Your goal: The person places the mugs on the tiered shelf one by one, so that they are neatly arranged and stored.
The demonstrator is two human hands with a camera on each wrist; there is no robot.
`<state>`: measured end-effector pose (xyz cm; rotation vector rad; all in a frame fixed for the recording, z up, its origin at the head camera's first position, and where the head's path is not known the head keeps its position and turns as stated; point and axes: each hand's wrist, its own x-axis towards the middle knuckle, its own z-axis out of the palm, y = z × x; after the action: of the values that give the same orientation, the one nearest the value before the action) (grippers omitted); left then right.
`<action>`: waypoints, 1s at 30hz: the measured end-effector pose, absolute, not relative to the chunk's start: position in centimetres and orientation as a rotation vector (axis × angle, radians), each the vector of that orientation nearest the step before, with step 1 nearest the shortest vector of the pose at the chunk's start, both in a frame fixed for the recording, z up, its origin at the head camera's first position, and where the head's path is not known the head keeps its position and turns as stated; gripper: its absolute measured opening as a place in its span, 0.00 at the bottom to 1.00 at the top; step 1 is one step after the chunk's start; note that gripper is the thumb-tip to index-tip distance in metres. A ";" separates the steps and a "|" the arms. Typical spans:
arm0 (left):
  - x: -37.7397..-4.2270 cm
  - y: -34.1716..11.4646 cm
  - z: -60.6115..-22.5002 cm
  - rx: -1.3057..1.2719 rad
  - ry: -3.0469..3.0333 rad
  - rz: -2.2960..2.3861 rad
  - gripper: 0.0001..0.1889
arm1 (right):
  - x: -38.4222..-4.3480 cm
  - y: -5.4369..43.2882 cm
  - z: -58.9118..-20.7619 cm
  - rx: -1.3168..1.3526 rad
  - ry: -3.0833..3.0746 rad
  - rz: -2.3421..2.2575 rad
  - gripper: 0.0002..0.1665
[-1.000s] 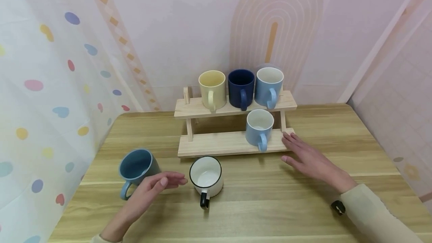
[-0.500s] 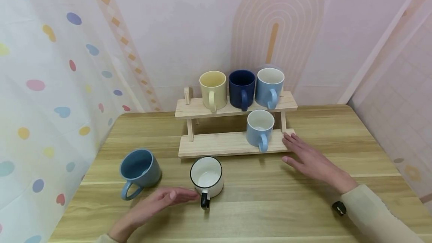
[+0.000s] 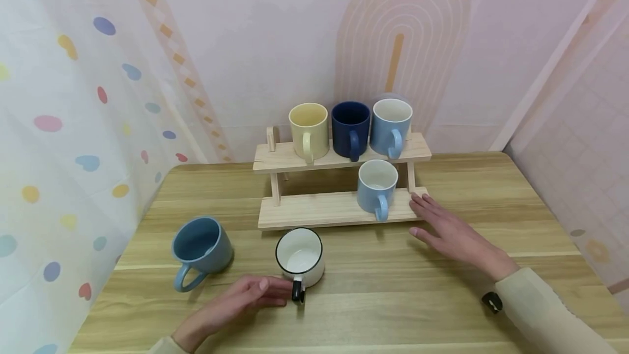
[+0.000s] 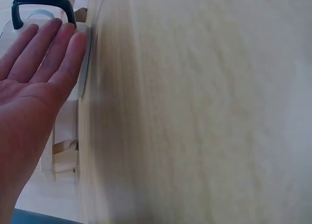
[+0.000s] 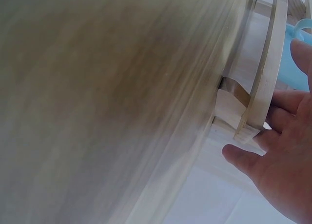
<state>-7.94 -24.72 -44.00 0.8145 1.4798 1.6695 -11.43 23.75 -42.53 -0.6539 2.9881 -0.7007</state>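
Note:
A white mug (image 3: 312,273) with a dark rim and a black handle (image 3: 297,290) stands upright on the table in front of the wooden rack. My left hand (image 3: 242,301) is just left of it, fingers straight and their tips right at the handle. In the left wrist view those fingers (image 4: 46,53) overlap the mug below its handle. My right hand (image 3: 449,236) lies with straight fingers at the right end of the two-tier wooden rack (image 3: 314,211), fingertips on its lower shelf. Close to those fingertips, a light blue mug (image 3: 374,194) stands on that shelf.
On the upper shelf stand a yellow mug (image 3: 314,138), a navy mug (image 3: 348,133) and a blue mug with white inside (image 3: 388,133). A grey-blue mug (image 3: 216,253) stands on the table at left. A small black object (image 3: 492,302) shows beside the right sleeve.
My left hand has moved right and toward the front, from beside the grey-blue mug to the white mug's handle. My right hand and the mugs have stayed in place.

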 end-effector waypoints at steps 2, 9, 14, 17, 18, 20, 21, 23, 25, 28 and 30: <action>-7.9 -24.5 -43.9 0.839 1.468 1.685 0.30 | -11.5 23.7 -42.6 -0.656 2.988 -0.698 0.41; -7.5 -23.0 -44.0 0.859 1.487 1.635 0.30 | -11.5 23.8 -42.6 -0.653 2.983 -0.699 0.41; -7.1 -22.3 -44.1 0.855 1.458 1.646 0.29 | -11.5 23.8 -42.6 -0.660 2.982 -0.692 0.41; -6.9 -21.9 -44.1 0.877 1.429 1.660 0.29 | -11.4 23.8 -42.6 -0.664 2.980 -0.683 0.41; -6.9 -21.8 -44.0 0.874 1.423 1.660 0.29 | -11.4 23.9 -42.6 -0.665 2.979 -0.680 0.42; -6.8 -21.5 -44.0 0.843 1.429 1.659 0.29 | -11.4 23.9 -42.6 -0.670 2.978 -0.675 0.42; -6.8 -21.4 -44.0 0.817 1.442 1.660 0.29 | -11.4 23.9 -42.6 -0.672 2.978 -0.673 0.42; -6.7 -21.1 -43.9 0.766 1.473 1.672 0.29 | -11.4 23.9 -42.6 -0.676 2.981 -0.672 0.42; -6.6 -20.9 -44.0 0.733 1.532 1.686 0.27 | -11.5 23.9 -42.6 -0.680 2.983 -0.671 0.42; -6.4 -20.6 -44.0 0.692 1.642 1.719 0.26 | -11.5 23.9 -42.6 -0.682 2.984 -0.672 0.41; -6.3 -20.6 -43.9 0.646 1.714 1.727 0.25 | -11.4 23.9 -42.7 -0.679 2.984 -0.671 0.41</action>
<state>-6.28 -20.56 -43.94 0.6460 1.7144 1.7266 -11.43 23.95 -42.65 -0.6795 2.9836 -0.6709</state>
